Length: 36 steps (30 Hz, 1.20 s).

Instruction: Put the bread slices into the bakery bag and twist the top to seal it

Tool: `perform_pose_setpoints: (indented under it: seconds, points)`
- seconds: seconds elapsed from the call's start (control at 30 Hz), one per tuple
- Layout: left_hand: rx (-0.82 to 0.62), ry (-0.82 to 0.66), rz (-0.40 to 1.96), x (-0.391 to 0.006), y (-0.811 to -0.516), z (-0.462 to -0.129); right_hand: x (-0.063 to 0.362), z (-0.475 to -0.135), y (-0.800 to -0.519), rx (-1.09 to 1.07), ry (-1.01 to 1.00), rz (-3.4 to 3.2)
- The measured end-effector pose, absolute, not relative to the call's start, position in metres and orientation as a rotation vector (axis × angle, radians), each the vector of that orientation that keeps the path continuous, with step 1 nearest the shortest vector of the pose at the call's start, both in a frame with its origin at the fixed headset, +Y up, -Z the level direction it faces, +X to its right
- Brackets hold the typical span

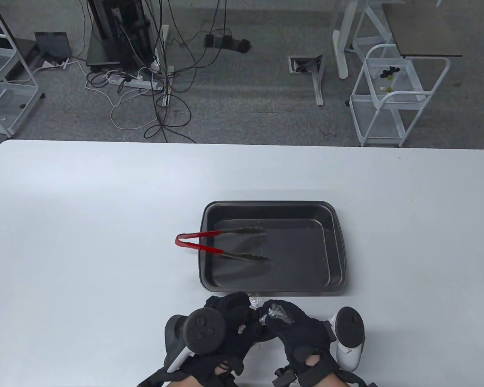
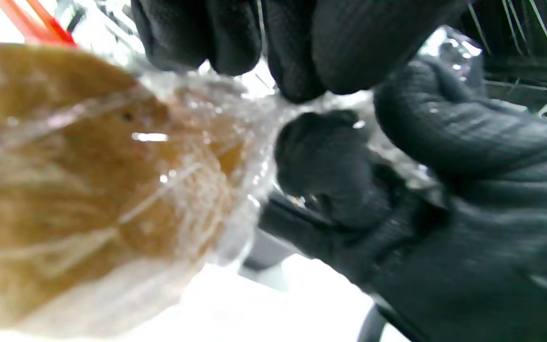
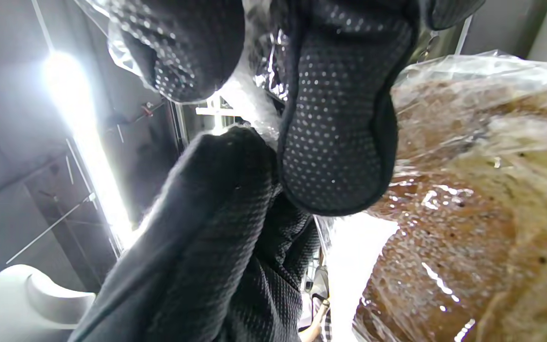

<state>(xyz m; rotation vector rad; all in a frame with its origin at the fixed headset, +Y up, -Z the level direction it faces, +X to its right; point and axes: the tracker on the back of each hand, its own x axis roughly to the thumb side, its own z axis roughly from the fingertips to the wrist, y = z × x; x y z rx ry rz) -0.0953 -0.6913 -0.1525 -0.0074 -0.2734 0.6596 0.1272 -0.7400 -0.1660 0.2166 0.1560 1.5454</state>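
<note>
overhead bag [image 1: 256,300] hidden by both hands, wrist views show bread [image 2: 64,180]

Black dotted knit gloves [image 1: 302,334]; dark and white trackers [image 1: 203,327].

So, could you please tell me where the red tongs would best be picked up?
Probably at the red tongs hinge end, coming from the tray's left: that bend overhangs the baking tray rim above the table, while the dark tips lie spread inside the tray.
</note>
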Motion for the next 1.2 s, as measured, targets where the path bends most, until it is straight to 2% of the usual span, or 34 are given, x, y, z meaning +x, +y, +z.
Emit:
perform_pose_setpoints:
  seconds: [0.07, 0.17, 0.3, 0.6, 0.93, 1.1, 1.2]
  points:
    - [0.009, -0.328, 0.670, -0.095, -0.693, -0.154, 0.127, -0.166, -0.741, 0.206, 0.143, 1.536]
    - [-0.050, -0.291, 0.733, -0.096, -0.702, -0.155, 0.128, -0.167, -0.741, 0.202, 0.149, 1.530]
    - [0.018, -0.346, 0.739, -0.096, -0.707, -0.156, 0.130, -0.168, -0.743, 0.205, 0.165, 1.515]
    - [-0.036, -0.445, 0.853, -0.110, -0.714, -0.159, 0.130, -0.168, -0.743, 0.212, 0.187, 1.488]
    - [-0.105, -0.439, 0.982, -0.120, -0.723, -0.164, 0.129, -0.169, -0.743, 0.233, 0.198, 1.503]
    - [-0.096, -0.488, 0.918, -0.119, -0.719, -0.163, 0.130, -0.170, -0.744, 0.226, 0.205, 1.500]
    - [-0.051, -0.455, 0.873, -0.118, -0.715, -0.162, 0.129, -0.169, -0.744, 0.242, 0.212, 1.510]
